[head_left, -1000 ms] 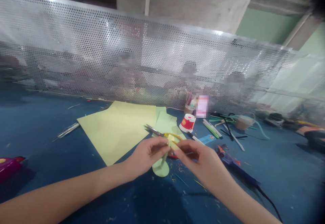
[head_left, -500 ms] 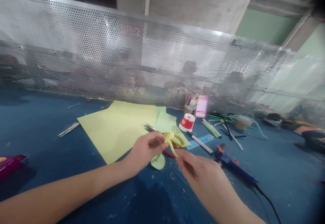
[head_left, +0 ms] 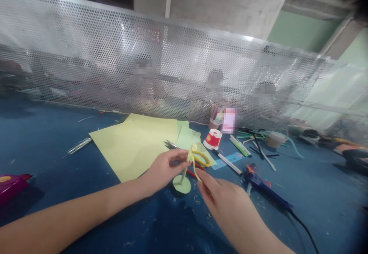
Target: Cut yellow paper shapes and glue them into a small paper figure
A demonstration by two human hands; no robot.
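Note:
My left hand pinches the upper stem of a small green paper piece with a round base, which stands nearly upright over the blue table. A thin yellow-green strip curves from the top of the stem to my right hand, whose fingers are closed on its lower end. Just behind the fingers lie scissors with yellow handles; a red handle shows below them. Left of these are large pale yellow sheets, with light green paper beside them.
A red and white paper cup, a white pen and a blue glue gun are on the right. A magenta object sits at far left. Behind stands a perforated metal screen, people beyond it.
The paper piece has turned more upright, so its stem and round base show more clearly. Both hands keep their grip, with the strip now hanging more steeply.

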